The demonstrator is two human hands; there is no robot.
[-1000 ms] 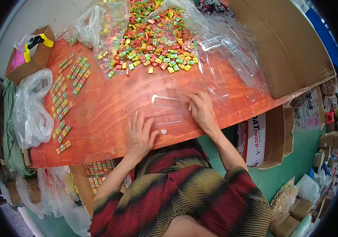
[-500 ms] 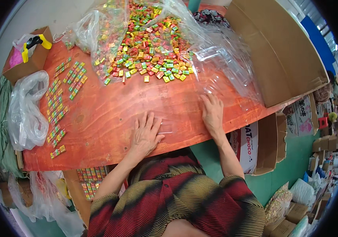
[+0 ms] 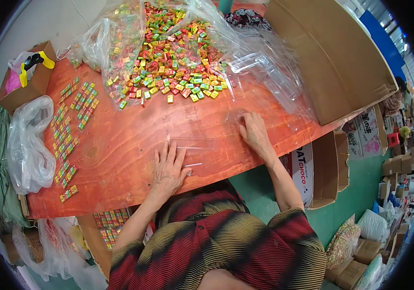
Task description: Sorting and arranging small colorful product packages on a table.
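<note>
My left hand lies flat on the red wooden table, fingers stretched out, over a clear plastic piece with shiny straight edges. To its right, my right hand has its fingers bent together at a clear plastic film, whose outline is hard to make out against the wood. Beyond my hands spreads a big heap of small wrapped sweets in red, yellow and green, partly under clear plastic. At the left, more of these small pieces stand in neat rows.
Clear plastic packaging lies piled at the back right beside a large cardboard box. A crumpled plastic bag and a small carton with a yellow-and-black tool are at the left. An open box stands below the right table edge.
The view has shifted slightly. My right hand has drawn a little left with its fingers more bent, and the clear plastic under my left hand has changed position.
</note>
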